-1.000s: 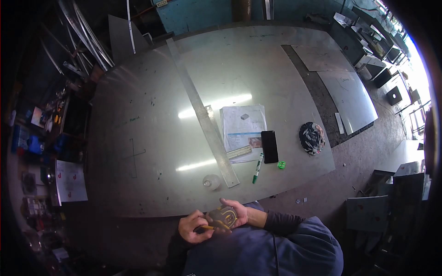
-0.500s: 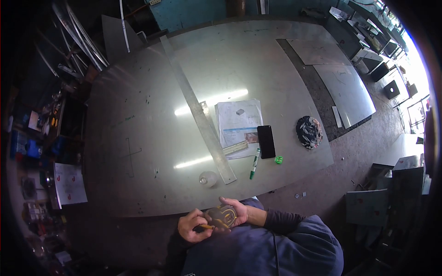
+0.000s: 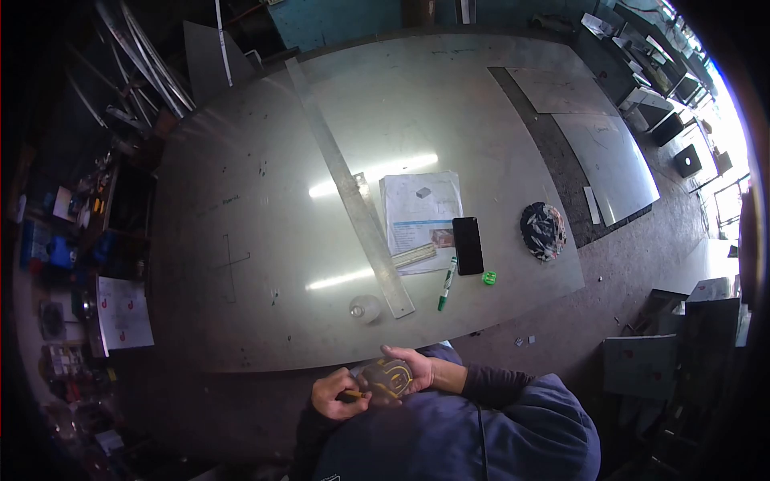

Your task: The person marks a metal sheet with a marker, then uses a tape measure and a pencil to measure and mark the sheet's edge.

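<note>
My right hand (image 3: 423,370) is wrapped round a dark grey tape measure (image 3: 387,378) with yellow lines, low in the view at the near edge of the large metal sheet. Close to its left side, my left hand (image 3: 335,394) is closed on a small yellow strip (image 3: 354,394); whether this is the tape's end is too small to tell. Beyond the hands, a round clear container (image 3: 365,309) stands on the metal sheet (image 3: 241,321). A long metal straightedge (image 3: 341,172) lies slantwise across the sheet, its near end beside the container.
Printed papers (image 3: 417,192), a short ruler (image 3: 415,255), a black phone (image 3: 468,245), a green-and-white marker (image 3: 447,284), a green object (image 3: 489,278) and a dark round bundle (image 3: 543,232) lie on the sheet. Shelving with tools stands left; metal pieces (image 3: 639,365) are at right.
The view has shifted slightly, so the sheet and its items appear a little to the right. Both hands keep nearly the same hold, with the tape measure's face turned slightly.
</note>
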`<move>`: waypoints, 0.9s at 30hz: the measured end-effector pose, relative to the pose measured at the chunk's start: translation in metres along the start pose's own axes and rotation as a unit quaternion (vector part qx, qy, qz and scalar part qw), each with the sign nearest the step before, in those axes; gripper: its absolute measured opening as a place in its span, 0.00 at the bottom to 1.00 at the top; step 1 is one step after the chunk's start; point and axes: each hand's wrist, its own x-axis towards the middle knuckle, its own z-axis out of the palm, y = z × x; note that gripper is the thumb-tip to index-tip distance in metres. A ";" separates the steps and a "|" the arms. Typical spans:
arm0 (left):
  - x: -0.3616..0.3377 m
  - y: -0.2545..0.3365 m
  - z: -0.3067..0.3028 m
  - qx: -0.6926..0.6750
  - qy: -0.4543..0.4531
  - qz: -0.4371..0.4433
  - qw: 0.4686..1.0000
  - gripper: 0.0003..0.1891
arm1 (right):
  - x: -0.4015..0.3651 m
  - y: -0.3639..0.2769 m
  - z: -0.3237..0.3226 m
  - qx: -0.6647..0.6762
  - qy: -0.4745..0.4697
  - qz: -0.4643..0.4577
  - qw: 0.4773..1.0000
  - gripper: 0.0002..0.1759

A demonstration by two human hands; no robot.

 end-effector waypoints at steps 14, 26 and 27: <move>-0.011 -0.003 0.010 -0.027 0.043 0.048 0.998 0.16 | 0.003 0.001 0.007 0.049 0.010 0.023 0.999 0.41; 0.000 0.007 0.014 -0.021 0.042 0.049 0.998 0.17 | -0.005 0.008 0.001 0.058 -0.029 -0.014 0.998 0.41; 0.001 0.007 0.014 -0.026 0.036 0.048 0.998 0.17 | -0.006 0.008 -0.002 0.059 -0.029 -0.016 0.998 0.41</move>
